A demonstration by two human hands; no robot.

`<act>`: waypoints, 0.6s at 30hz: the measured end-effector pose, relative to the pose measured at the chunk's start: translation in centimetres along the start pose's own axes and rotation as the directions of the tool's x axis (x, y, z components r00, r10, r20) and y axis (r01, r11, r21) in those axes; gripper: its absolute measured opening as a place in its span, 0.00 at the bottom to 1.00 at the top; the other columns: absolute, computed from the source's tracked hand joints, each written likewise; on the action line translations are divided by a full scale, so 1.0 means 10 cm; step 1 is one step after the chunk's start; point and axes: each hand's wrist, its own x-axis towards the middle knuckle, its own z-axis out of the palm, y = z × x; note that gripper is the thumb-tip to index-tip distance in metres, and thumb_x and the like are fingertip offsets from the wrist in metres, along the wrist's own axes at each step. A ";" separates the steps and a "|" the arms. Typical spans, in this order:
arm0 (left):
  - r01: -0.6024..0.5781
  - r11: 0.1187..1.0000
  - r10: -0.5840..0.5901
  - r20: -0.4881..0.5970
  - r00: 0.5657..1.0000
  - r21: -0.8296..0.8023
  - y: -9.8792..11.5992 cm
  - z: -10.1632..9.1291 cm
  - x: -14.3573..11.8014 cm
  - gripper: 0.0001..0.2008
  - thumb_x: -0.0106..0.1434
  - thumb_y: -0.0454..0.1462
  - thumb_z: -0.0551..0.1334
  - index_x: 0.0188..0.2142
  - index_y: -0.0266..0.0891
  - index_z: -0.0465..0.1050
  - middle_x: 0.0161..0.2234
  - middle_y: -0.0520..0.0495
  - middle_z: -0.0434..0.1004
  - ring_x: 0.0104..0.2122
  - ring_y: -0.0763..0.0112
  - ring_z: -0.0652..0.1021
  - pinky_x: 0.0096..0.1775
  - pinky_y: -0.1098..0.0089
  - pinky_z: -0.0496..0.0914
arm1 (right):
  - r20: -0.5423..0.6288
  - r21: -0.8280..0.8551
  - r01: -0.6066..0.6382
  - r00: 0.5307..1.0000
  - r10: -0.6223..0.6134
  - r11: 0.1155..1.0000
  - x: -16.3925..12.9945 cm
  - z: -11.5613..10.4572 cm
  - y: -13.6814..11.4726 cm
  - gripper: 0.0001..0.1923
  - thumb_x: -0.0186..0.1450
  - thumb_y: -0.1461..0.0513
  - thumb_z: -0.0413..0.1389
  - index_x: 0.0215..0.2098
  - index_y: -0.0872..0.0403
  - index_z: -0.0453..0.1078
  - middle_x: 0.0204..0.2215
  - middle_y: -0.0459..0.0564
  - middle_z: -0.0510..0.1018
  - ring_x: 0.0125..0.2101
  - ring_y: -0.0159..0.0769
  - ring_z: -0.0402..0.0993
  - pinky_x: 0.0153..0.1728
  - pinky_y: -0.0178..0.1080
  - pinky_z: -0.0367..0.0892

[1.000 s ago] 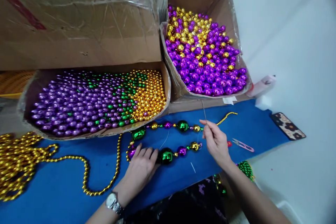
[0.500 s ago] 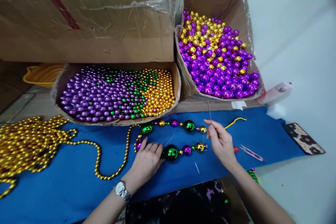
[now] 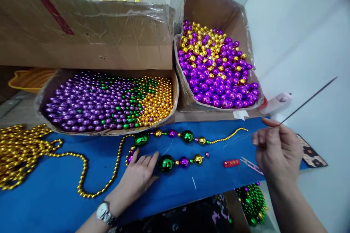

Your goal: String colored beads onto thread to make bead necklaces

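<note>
On the blue cloth, between my two hands:
Bead strand: bead strand [image 3: 175,147] of large green, purple and gold balls, bent into two rows; I see it flat on the blue cloth [image 3: 54,193], lower row ending just right of my left fingertips.
Thread: too fine for me to trace from the strand to the needle.
Left hand: left hand [image 3: 135,182] lies palm down, fingers spread and flat, gripping nothing; fingertips touch the strand's left bend beside the big green ball.
Right hand: right hand [image 3: 276,153] raised off the cloth, well right of the strand; thumb and forefinger pinched on the needle.
Needle: long needle [image 3: 307,100], thin and dark, slanting up and rightward from my right fingertips.
Near right hand: red tag [image 3: 231,162] and small snips [image 3: 250,164] on the cloth just left of it; patterned phone case [image 3: 311,151] just behind it.
Below right hand: green beads [image 3: 251,202] heaped under the cloth's edge.
Left of left hand: gold chain [image 3: 19,153] piled, one length trailing toward the strand.
Beyond left hand: shallow box [image 3: 109,102] of purple, green and gold beads; taped carton [image 3: 82,32] above it.
Beyond both hands: open box [image 3: 216,65] of purple and gold balls.
Left wrist: watch [image 3: 104,213].
</note>
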 end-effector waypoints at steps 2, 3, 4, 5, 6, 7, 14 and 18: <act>0.002 1.000 -0.002 -0.014 1.000 -0.023 0.06 -0.04 0.01 0.33 0.60 0.41 0.60 0.62 0.33 0.51 0.49 0.35 0.71 0.47 0.55 0.72 0.55 0.45 0.56 | 0.001 0.041 -0.020 1.000 0.020 0.999 0.01 -0.01 -0.03 0.10 0.65 0.57 0.54 0.41 0.53 0.72 0.18 0.40 0.62 0.20 0.27 0.60 0.23 0.35 0.60; -0.002 0.999 0.001 -0.033 0.999 -0.032 0.11 -0.06 0.02 0.36 0.60 0.43 0.60 0.63 0.34 0.48 0.52 0.34 0.69 0.49 0.54 0.71 0.55 0.45 0.56 | -0.002 0.043 -0.027 1.000 0.027 0.999 0.00 -0.01 -0.03 0.10 0.65 0.57 0.55 0.41 0.53 0.72 0.18 0.41 0.62 0.20 0.28 0.60 0.23 0.36 0.60; -0.014 0.999 0.012 -0.055 0.998 -0.036 0.17 -0.07 0.03 0.37 0.61 0.44 0.59 0.64 0.35 0.46 0.54 0.34 0.66 0.52 0.53 0.68 0.56 0.46 0.56 | -0.010 0.045 -0.029 1.000 0.029 0.999 -0.01 0.00 -0.02 0.10 0.65 0.57 0.55 0.41 0.54 0.72 0.19 0.41 0.63 0.20 0.28 0.60 0.23 0.36 0.60; -0.032 0.999 0.029 -0.077 0.997 -0.033 0.23 -0.08 0.06 0.36 0.61 0.44 0.58 0.64 0.35 0.45 0.56 0.34 0.64 0.55 0.52 0.66 0.56 0.46 0.56 | -0.017 0.047 -0.027 0.999 0.028 0.999 -0.03 0.00 -0.01 0.10 0.64 0.57 0.56 0.41 0.54 0.72 0.19 0.41 0.63 0.20 0.28 0.60 0.23 0.36 0.60; -0.054 0.998 0.051 -0.095 0.994 -0.026 0.30 -0.07 0.08 0.34 0.62 0.43 0.57 0.64 0.36 0.46 0.58 0.34 0.62 0.56 0.52 0.64 0.57 0.46 0.55 | -0.021 0.050 -0.026 0.999 0.027 0.998 -0.04 0.01 0.01 0.10 0.64 0.57 0.56 0.40 0.54 0.73 0.18 0.41 0.63 0.20 0.28 0.60 0.23 0.36 0.60; -0.077 0.997 0.075 -0.106 0.992 -0.017 0.36 -0.06 0.11 0.32 0.63 0.42 0.56 0.63 0.37 0.48 0.58 0.35 0.61 0.57 0.52 0.62 0.57 0.46 0.55 | -0.023 0.054 -0.024 0.999 0.026 0.998 -0.05 0.01 0.03 0.10 0.64 0.57 0.56 0.40 0.54 0.73 0.18 0.41 0.63 0.20 0.28 0.60 0.23 0.36 0.60; -0.041 0.998 0.046 -0.097 0.994 0.054 0.46 0.06 0.26 0.18 0.64 0.36 0.55 0.53 0.40 0.65 0.52 0.38 0.69 0.53 0.53 0.68 0.55 0.46 0.58 | -0.017 0.121 0.005 1.000 -0.003 0.993 0.04 -0.06 0.08 0.09 0.64 0.58 0.56 0.40 0.53 0.73 0.18 0.41 0.63 0.19 0.28 0.60 0.22 0.36 0.60; 0.004 0.996 0.003 -0.077 0.997 0.092 0.38 -0.01 0.24 0.17 0.62 0.33 0.56 0.51 0.40 0.67 0.51 0.38 0.71 0.51 0.53 0.70 0.54 0.47 0.59 | -0.030 0.132 0.017 0.999 -0.013 0.991 0.11 -0.16 0.12 0.08 0.64 0.59 0.56 0.40 0.54 0.72 0.18 0.41 0.63 0.20 0.28 0.60 0.23 0.37 0.60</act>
